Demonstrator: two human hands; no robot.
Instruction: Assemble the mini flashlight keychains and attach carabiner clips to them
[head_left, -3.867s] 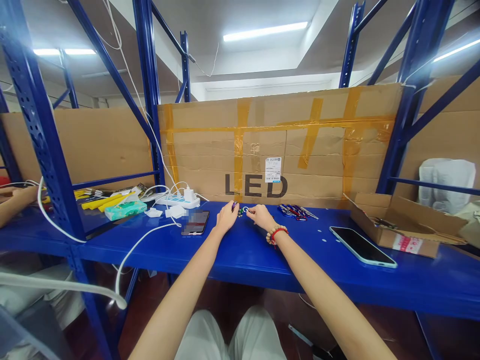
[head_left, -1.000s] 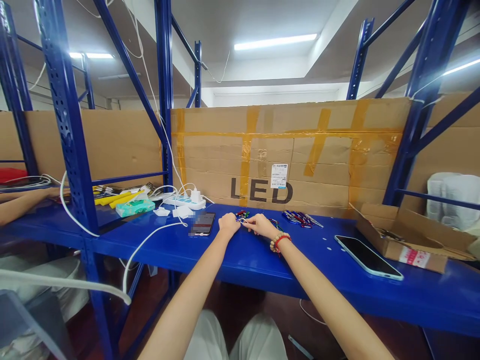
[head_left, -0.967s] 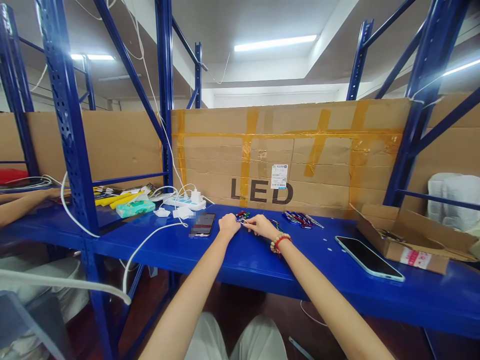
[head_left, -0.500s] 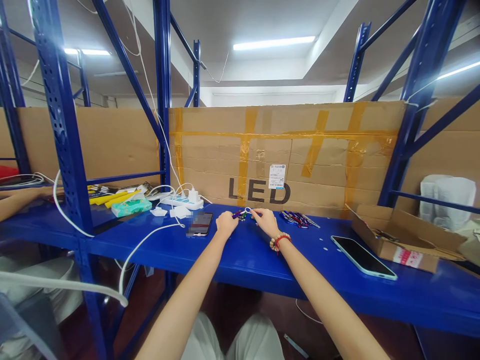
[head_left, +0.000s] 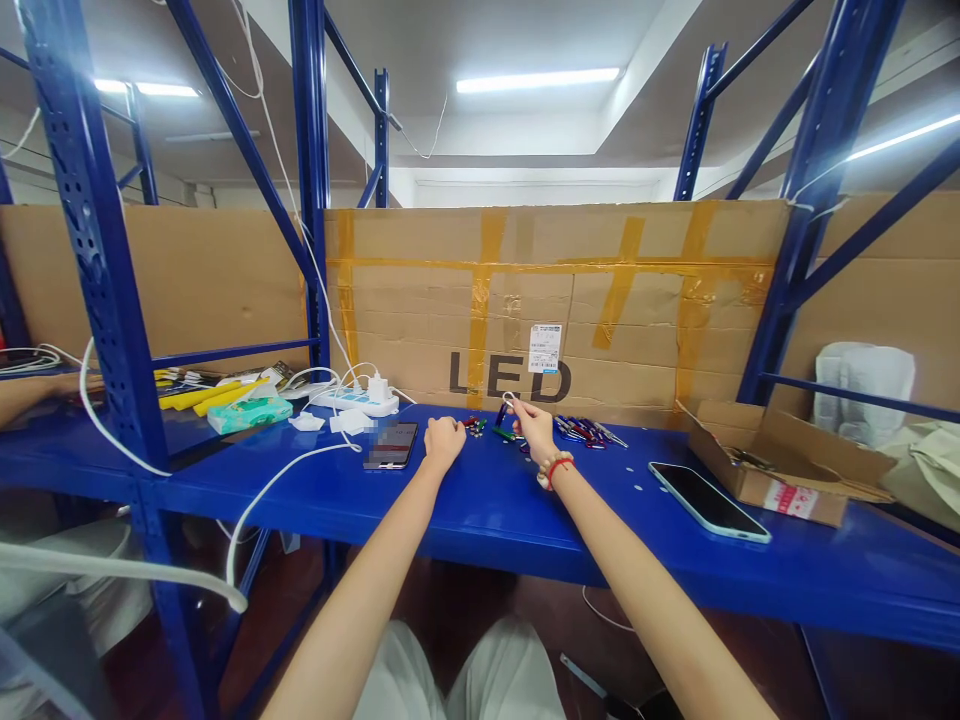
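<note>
My right hand [head_left: 535, 428] pinches a pale ring [head_left: 509, 397] above the blue tabletop. Blue and green slim metallic pieces [head_left: 505, 434] hang below it; their exact kind is too small to tell. My left hand [head_left: 445, 442] rests closed on the table, its fingers curled out of sight, so whatever they may hold is hidden. Just beyond its knuckles lie several small red and green pieces [head_left: 475, 427]. To the right of my right hand a pile of slim, coloured metallic pieces [head_left: 589, 432] is spread out.
A dark phone [head_left: 393, 446] lies left of my left hand, near a white power strip [head_left: 356, 402] with cables. On the right are a pale-cased phone [head_left: 709, 500] and an open cardboard box [head_left: 795, 490]. Another person's arm [head_left: 45, 395] reaches in at far left.
My hands have moved apart. The left hand drew away from the purple piece it was gripping near the ring, while the right keeps the ring, with pieces now dangling. The view shifted slightly.
</note>
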